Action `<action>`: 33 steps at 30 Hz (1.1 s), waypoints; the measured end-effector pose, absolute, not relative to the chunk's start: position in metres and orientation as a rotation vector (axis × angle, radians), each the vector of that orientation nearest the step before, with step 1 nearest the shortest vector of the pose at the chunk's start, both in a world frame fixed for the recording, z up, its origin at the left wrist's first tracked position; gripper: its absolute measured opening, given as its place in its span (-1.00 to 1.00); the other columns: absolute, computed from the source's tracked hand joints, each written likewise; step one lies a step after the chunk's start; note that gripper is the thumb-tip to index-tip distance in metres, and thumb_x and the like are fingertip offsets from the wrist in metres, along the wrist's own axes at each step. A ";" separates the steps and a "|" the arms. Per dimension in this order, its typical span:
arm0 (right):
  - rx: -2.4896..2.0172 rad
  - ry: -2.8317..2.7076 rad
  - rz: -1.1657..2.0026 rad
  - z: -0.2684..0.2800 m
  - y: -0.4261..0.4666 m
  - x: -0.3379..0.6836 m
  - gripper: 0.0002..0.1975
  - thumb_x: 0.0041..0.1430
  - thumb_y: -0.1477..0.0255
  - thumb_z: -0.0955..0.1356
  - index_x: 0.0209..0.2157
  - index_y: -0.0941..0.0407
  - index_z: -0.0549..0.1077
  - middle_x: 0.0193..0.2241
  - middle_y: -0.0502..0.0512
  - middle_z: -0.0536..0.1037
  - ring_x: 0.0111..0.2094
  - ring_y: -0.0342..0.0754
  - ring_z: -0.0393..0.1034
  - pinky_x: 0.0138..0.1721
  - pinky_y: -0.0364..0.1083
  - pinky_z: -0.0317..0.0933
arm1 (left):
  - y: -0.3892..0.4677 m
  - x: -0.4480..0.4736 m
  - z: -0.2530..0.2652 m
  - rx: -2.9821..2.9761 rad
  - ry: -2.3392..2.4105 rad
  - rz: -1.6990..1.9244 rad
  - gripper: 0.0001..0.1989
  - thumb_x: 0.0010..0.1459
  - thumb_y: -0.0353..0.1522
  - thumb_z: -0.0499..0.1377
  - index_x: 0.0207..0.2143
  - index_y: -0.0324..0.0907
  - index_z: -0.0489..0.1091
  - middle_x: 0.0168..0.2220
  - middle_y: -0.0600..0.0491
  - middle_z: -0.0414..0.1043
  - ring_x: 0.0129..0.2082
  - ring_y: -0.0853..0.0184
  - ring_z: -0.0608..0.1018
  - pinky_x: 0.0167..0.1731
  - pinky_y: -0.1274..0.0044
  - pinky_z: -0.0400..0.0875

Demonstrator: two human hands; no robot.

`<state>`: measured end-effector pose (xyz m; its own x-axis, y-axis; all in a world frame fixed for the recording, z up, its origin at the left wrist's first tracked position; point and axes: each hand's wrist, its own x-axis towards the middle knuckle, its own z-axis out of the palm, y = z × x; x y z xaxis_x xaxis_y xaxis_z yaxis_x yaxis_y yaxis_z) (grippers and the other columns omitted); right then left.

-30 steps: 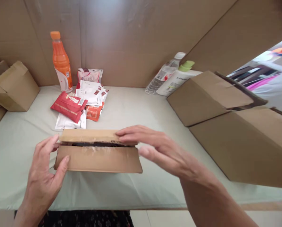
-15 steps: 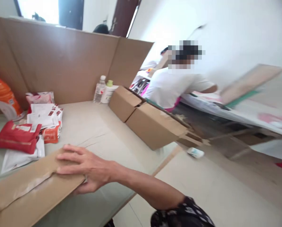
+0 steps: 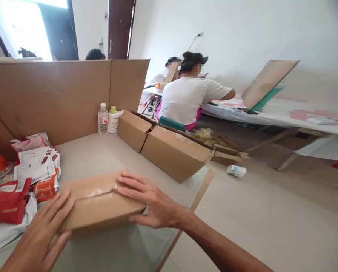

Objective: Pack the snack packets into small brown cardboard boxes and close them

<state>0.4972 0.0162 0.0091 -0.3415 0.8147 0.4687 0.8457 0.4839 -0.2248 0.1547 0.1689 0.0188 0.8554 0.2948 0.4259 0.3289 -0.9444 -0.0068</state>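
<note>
the left hand (image 3: pixel 43 236) lies flat with fingers spread on the near left end of a small cardboard box (image 3: pixel 101 200), and the right hand (image 3: pixel 149 202) presses open-palmed on its right end, fingers across the closed flaps. the box sits on the table (image 3: pixel 101 155) near its front edge. left of it lie snack packets (image 3: pixel 22 181); beyond stand two larger boxes (image 3: pixel 163 145) and a water bottle (image 3: pixel 102 119). a seated person (image 3: pixel 187 96) works farther off.

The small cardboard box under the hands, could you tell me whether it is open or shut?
Shut: the small cardboard box has both top flaps lying flat, meeting along a middle seam, pressed by the left hand and right hand.
</note>
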 end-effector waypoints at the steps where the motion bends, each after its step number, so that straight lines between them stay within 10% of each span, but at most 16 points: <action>1: -1.483 -2.152 -0.145 0.010 0.016 0.507 -0.34 0.23 0.22 0.40 0.29 0.19 0.32 0.28 0.34 0.37 0.37 0.21 0.10 0.30 0.23 0.16 | 0.187 0.189 0.028 -2.972 -0.434 -0.553 -0.50 0.34 -0.29 0.05 0.31 -0.01 0.25 0.31 -0.01 0.33 0.28 0.04 0.39 0.19 0.23 0.39; 6: -2.147 -1.757 -0.380 0.023 0.062 0.530 -0.46 0.24 0.27 0.41 0.19 0.20 0.40 0.16 0.38 0.45 0.18 0.29 0.29 0.12 0.21 0.33 | 0.251 0.365 0.059 -2.959 -0.796 -0.500 -0.56 0.22 -0.57 -0.04 0.03 -0.19 0.49 0.26 -0.21 0.37 0.40 -0.12 0.19 0.33 -0.09 0.04; 15: -2.557 -1.476 -0.383 0.038 0.155 0.568 -0.51 0.32 0.25 0.35 0.14 0.27 0.37 0.06 0.49 0.46 0.10 0.25 0.30 -0.04 0.10 0.27 | 0.237 0.455 -0.006 -3.198 -0.915 -0.429 -0.20 0.17 -0.54 0.05 0.43 -0.31 -0.14 0.49 -0.34 -0.29 0.47 -0.02 0.01 0.33 0.16 0.22; 25: -2.260 -1.435 -0.551 0.004 0.152 0.585 -0.40 0.25 0.12 0.41 0.14 0.27 0.42 -0.05 0.57 0.53 -0.02 0.42 0.45 -0.19 0.22 0.31 | 0.169 0.314 -0.042 -3.376 -0.961 -0.126 -0.36 0.10 -0.43 0.23 0.26 -0.17 0.30 0.44 -0.23 0.01 0.42 -0.02 0.18 0.36 0.15 0.18; 31: -1.566 -1.498 -0.567 -0.046 0.118 0.551 -0.18 0.18 0.10 0.40 0.40 -0.41 0.02 0.41 -0.02 0.14 0.31 0.53 0.13 -0.04 0.42 0.18 | 0.104 0.139 -0.034 -3.073 -1.410 -0.369 -0.57 0.09 -0.45 0.23 0.05 -0.09 0.50 0.36 -0.11 0.23 0.38 0.13 0.27 0.31 0.26 0.28; 33: -1.563 -1.711 -0.459 -0.075 0.103 0.513 -0.26 0.24 0.13 0.33 0.41 -0.37 0.05 0.38 0.02 0.22 0.20 0.48 0.33 -0.08 0.42 0.26 | 0.095 0.079 -0.027 -2.848 -1.623 -0.469 -0.58 0.12 -0.49 0.17 0.04 -0.10 0.50 0.34 -0.15 0.27 0.35 0.11 0.32 0.28 0.21 0.32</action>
